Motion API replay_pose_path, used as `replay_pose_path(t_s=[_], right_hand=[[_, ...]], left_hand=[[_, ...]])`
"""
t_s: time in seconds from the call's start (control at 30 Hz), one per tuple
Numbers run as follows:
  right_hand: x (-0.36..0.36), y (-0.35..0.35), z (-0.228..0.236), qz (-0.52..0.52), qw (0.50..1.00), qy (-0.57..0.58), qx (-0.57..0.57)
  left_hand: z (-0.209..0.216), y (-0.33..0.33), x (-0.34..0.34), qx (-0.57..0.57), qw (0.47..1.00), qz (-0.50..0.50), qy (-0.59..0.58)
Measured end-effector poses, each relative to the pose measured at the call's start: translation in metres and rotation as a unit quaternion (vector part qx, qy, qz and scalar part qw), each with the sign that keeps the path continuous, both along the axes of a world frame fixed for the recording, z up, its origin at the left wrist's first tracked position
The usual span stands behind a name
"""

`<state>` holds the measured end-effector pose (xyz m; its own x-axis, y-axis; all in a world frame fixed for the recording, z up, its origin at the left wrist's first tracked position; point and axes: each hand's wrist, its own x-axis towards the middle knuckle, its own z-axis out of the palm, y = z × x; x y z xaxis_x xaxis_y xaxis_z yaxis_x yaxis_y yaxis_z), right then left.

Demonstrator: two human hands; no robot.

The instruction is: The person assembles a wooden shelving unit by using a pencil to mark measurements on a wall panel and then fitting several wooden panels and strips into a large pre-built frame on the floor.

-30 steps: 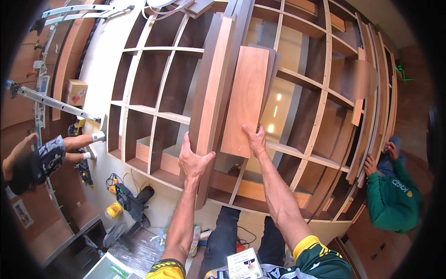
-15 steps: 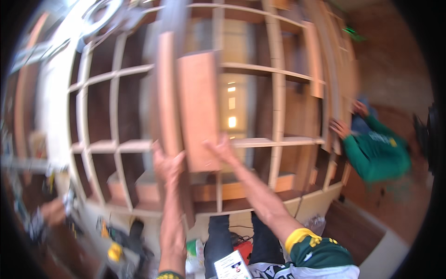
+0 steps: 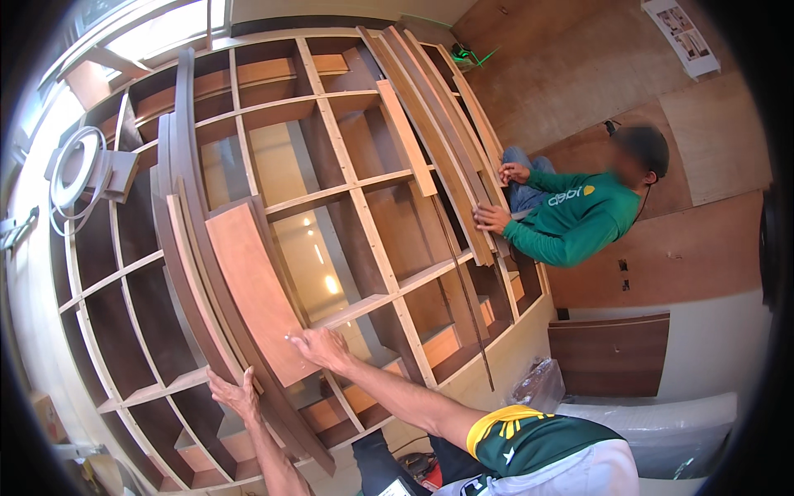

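Note:
A reddish-brown flat board (image 3: 252, 293) lies slanted across a large wooden grid frame (image 3: 376, 236). My right hand (image 3: 324, 349) grips its right edge near the lower end, fingers curled on the surface. Left of the board runs a bundle of long, narrow wooden strips (image 3: 200, 285). My left hand (image 3: 237, 397) holds the near end of a strip, thumb on one side and fingers on the other. Dark-brown strips lie on both sides of that one, and the longer one reaches past the frame's near edge.
Across the frame, a co-worker in a green top (image 3: 571, 211) rests a hand on stacked long strips (image 3: 447, 136). A ring-shaped white coil (image 3: 76, 174) lies at the left. A thin dark strip (image 3: 467, 302) crosses the right compartments. Plastic-wrapped material (image 3: 653, 422) lies at lower right.
My view has swung, so the frame now looks tilted and the co-worker shows more fully. Both hands remain at the board and strip, with my right hand still at the board's edge.

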<state>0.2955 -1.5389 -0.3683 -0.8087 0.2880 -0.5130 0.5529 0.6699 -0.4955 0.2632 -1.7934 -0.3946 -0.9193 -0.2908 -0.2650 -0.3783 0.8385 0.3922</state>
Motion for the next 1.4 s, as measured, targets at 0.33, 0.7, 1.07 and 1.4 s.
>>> replay_pose_path(t_s=[0.33,0.7,1.07,1.4], right_hand=[[0.176,-0.003,-0.005,0.027,0.994,-0.106,-0.01],[0.282,0.059,0.028,-0.013,0.985,-0.151,-0.078],[0.549,0.121,0.134,-0.267,0.952,-0.097,-0.113],[0.979,0.048,0.174,-0.484,0.854,-0.188,0.002]], left_hand=[[-0.001,-0.015,0.0,0.119,0.981,0.048,-0.147],[-0.052,-0.093,0.158,0.11,0.986,0.112,0.049],[0.088,-0.1,0.344,0.345,0.893,0.144,-0.25],[0.227,0.185,0.42,0.154,0.813,-0.464,-0.316]])
